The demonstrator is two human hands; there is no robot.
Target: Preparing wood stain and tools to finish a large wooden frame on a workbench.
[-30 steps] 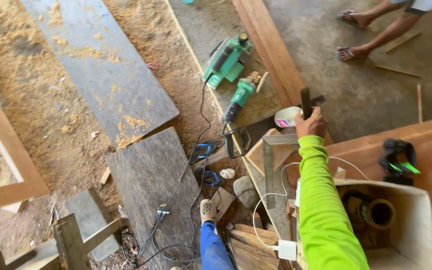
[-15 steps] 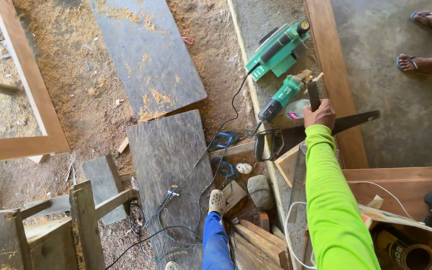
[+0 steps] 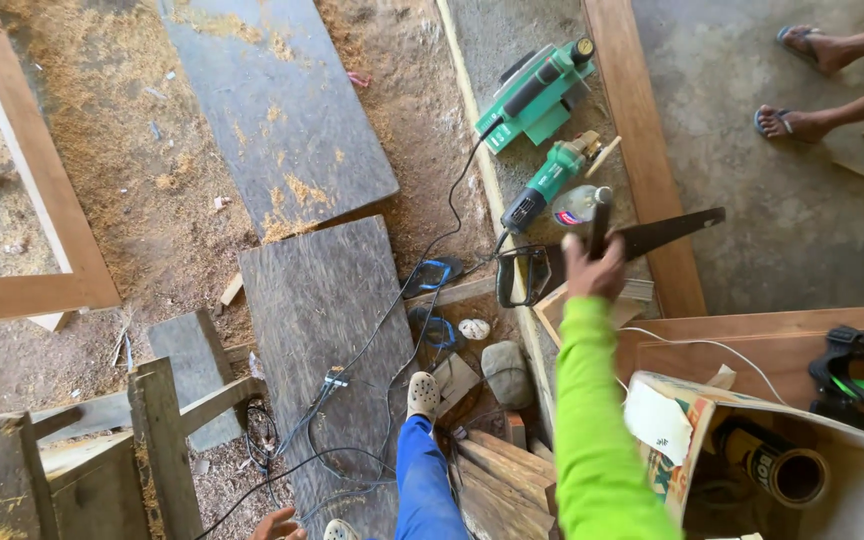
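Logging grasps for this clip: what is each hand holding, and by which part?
The right hand grips a dark stick-like handle near its lower end. The left hand, barely in view, shows nothing held.

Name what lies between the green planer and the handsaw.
In the head view, a green angle grinder lies on the ground between the planer and the handsaw, just above the right hand.

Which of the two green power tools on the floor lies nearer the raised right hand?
The smaller green grinder-like tool, just beyond the right hand; the bigger green planer lies farther off.
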